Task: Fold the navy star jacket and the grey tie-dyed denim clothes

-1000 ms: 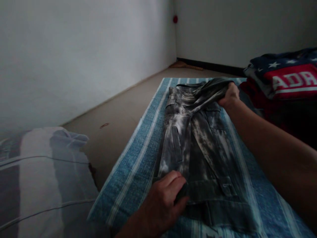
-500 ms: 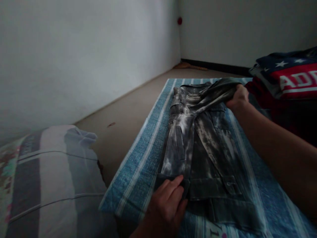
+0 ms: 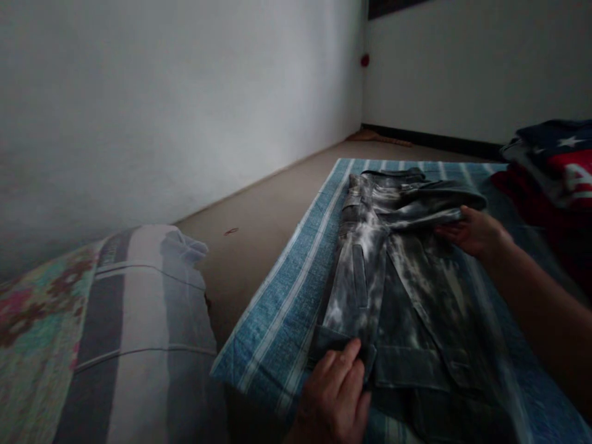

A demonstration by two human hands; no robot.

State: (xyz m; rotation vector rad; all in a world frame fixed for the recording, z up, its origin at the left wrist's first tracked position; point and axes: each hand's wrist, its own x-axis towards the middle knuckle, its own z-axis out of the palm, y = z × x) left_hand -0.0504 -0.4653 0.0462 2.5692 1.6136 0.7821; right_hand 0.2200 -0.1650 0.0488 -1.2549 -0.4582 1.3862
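A grey and black tie-dye denim jacket (image 3: pixel 370 277) lies on a blue striped cloth, its hem toward me and its collar at the far end. My left hand (image 3: pixel 333 394) grips the jacket's lower left hem, fingers on top; the thumb's grip is partly hidden. On the other side, my right hand (image 3: pixel 476 234) holds the jacket's sleeve (image 3: pixel 435 197), which lies folded across the upper part. The right fingertips are partly tucked under the fabric.
The blue striped cloth (image 3: pixel 277 290) spreads beneath the jacket. Folded clothes (image 3: pixel 555 160) in navy, red and grey are stacked at the right. A striped, corded bundle (image 3: pixel 148 308) stands at the left. White walls (image 3: pixel 231 92) enclose the far side, with bare floor (image 3: pixel 263 222) alongside.
My right hand has come down and toward me, laying the raised sleeve lower over the jacket. My left hand stays at the hem. The view has shifted left.
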